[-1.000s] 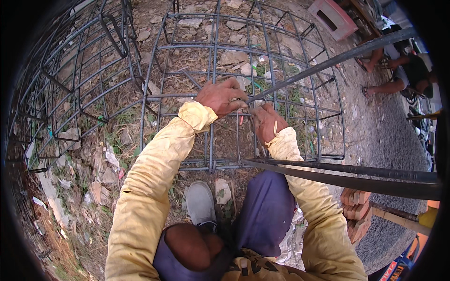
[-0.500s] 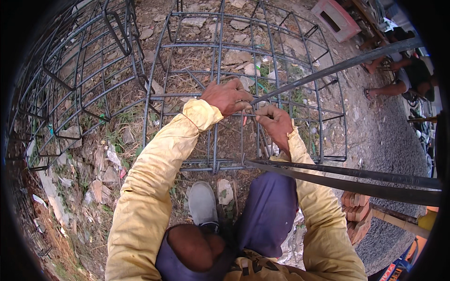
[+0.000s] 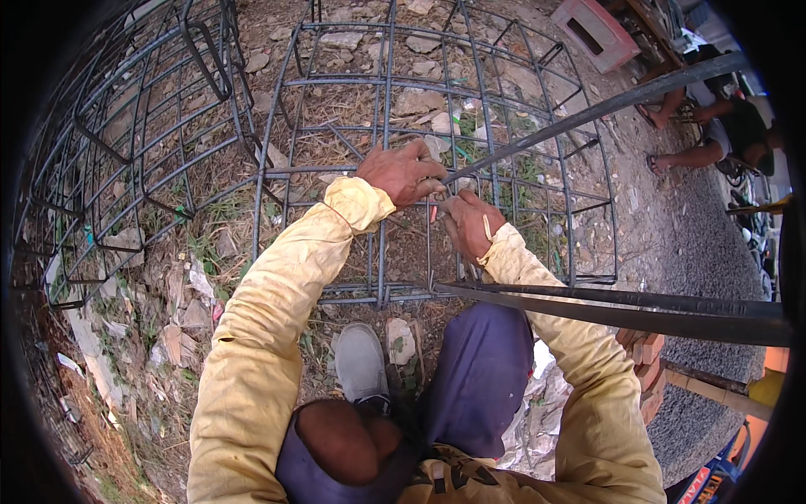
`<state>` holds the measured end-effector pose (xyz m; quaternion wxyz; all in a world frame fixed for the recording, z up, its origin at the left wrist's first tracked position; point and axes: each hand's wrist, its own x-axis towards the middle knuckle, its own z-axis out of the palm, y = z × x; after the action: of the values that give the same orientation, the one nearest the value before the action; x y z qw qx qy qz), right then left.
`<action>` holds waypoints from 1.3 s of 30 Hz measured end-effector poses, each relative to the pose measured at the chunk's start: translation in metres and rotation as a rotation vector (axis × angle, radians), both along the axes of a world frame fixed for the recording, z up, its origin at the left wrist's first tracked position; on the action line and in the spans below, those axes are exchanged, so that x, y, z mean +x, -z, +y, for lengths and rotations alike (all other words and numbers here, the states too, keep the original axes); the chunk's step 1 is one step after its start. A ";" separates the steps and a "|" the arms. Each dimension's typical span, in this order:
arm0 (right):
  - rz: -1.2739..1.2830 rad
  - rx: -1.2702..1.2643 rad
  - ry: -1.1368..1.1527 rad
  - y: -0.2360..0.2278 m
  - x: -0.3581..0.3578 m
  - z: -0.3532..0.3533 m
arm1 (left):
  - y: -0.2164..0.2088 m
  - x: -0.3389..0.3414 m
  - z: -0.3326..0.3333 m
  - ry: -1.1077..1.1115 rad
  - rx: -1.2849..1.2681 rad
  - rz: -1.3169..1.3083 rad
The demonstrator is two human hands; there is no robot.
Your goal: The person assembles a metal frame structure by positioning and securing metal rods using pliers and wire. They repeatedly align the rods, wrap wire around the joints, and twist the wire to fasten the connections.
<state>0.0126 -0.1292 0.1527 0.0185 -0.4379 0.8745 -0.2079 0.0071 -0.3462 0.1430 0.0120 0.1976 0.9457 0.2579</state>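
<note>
A rebar cage (image 3: 384,126) of grey steel bars lies on the ground before me. My left hand (image 3: 405,175) reaches over its middle, fingertips closed at a joint where a long bar (image 3: 579,126) slants in from the upper right. Just below and right of it, my right hand (image 3: 472,227) is closed too, its fingers curled by the same joint. What either hand pinches is too small or hidden to make out. Two more long dark bars (image 3: 638,314) run from the cage's near edge to the right, across my right forearm.
At the left stands another rebar cage (image 3: 138,160). Rubble and dry grass cover the ground. A pink block-like object (image 3: 594,35) lies at the upper right, with people sitting (image 3: 714,147) beyond it. Stacked bricks (image 3: 642,361) are by my right arm, next to grey gravel (image 3: 705,286).
My right hand has shifted slightly left and turned, its fingers drawing in toward the joint. The left hand stays at the joint. The slanting bar and the view have moved a little.
</note>
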 end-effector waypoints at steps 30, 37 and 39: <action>-0.472 -0.104 0.193 -0.012 0.001 0.012 | -0.004 0.001 0.001 0.005 0.027 0.004; -0.545 -0.233 0.356 -0.021 -0.017 0.017 | -0.008 0.001 0.002 0.025 0.004 0.025; -0.414 -0.206 0.347 -0.034 -0.011 0.019 | -0.006 0.002 0.001 0.023 -0.004 0.002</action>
<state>0.0021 -0.1106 0.1868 0.1159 -0.2294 0.8883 -0.3806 0.0095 -0.3451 0.1492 0.0143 0.2086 0.9439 0.2556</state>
